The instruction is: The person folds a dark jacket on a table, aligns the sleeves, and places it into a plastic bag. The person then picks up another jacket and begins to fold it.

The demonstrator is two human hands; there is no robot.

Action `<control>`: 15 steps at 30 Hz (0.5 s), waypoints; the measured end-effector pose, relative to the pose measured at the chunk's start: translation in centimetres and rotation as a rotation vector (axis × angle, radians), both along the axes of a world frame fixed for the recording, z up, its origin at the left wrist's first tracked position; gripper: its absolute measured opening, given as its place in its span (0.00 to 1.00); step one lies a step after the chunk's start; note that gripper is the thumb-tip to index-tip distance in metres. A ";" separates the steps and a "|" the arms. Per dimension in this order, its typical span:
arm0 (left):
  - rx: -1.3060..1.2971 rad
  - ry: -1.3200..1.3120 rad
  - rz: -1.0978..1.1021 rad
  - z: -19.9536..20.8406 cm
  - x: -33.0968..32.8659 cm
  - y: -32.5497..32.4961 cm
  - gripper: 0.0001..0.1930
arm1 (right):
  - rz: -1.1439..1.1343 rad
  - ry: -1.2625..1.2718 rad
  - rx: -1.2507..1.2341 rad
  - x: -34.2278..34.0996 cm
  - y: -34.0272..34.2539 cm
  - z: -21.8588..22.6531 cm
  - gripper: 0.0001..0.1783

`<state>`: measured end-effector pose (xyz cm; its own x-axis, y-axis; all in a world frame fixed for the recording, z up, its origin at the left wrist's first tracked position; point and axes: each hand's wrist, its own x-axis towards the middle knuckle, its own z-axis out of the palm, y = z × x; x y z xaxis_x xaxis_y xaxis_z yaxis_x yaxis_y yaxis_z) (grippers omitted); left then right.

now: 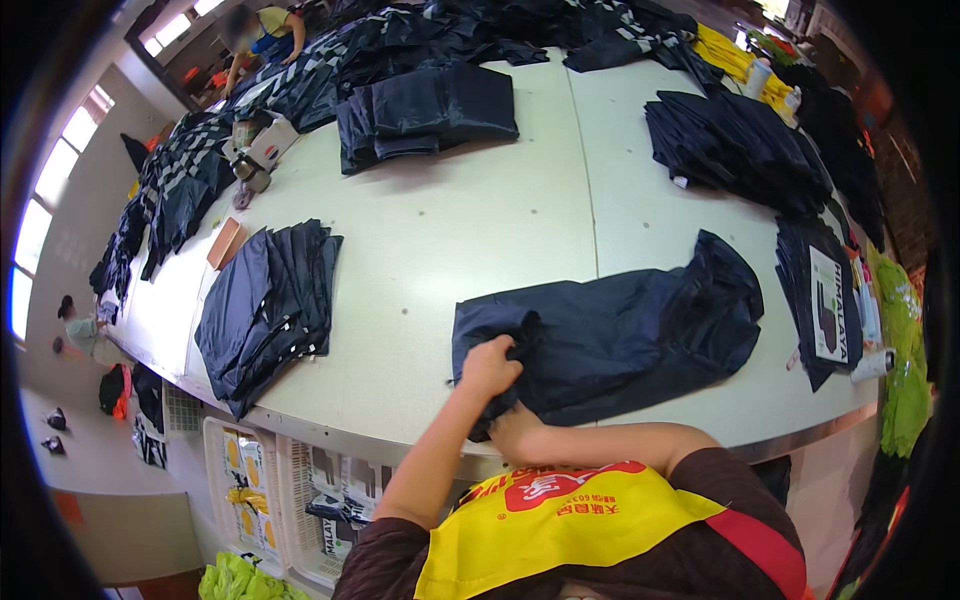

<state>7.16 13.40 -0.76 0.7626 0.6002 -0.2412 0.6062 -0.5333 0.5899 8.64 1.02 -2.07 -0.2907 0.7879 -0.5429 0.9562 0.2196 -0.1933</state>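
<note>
A dark navy garment [630, 340] of thin, slightly shiny cloth lies stretched out along the near edge of the white table. My left hand [490, 368] is closed on a bunched fold at its left end. Just below, by the table edge, my right hand [515, 432] grips the same end from beneath, its fingertips hidden in the cloth. My right forearm crosses in front of the garment. The far right end of the garment is loose and rumpled.
Stacks of folded dark garments lie on the table [460, 220]: a left stack [270, 310], a back stack [430, 110] and a right stack [735, 145]. Packaged garments [820, 300] sit far right. Below are white crates [300, 500]. Another person [270, 35] leans over the far side.
</note>
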 end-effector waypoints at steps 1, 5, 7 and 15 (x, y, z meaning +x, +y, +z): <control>0.053 -0.003 0.028 0.2 0.2 -0.9 0.16 | -0.007 0.099 0.096 0.4 -1.5 0.4 0.22; 0.192 -0.112 0.039 -1.3 -0.2 -3.9 0.13 | 0.523 0.966 -0.464 9.5 6.8 8.8 0.21; 0.253 -0.171 0.064 -2.0 -0.5 -4.2 0.11 | 0.167 0.951 -0.188 14.1 15.5 10.6 0.21; 0.233 -0.351 0.051 -3.9 -1.1 -3.8 0.11 | -0.439 -0.221 1.084 22.1 43.6 7.6 0.53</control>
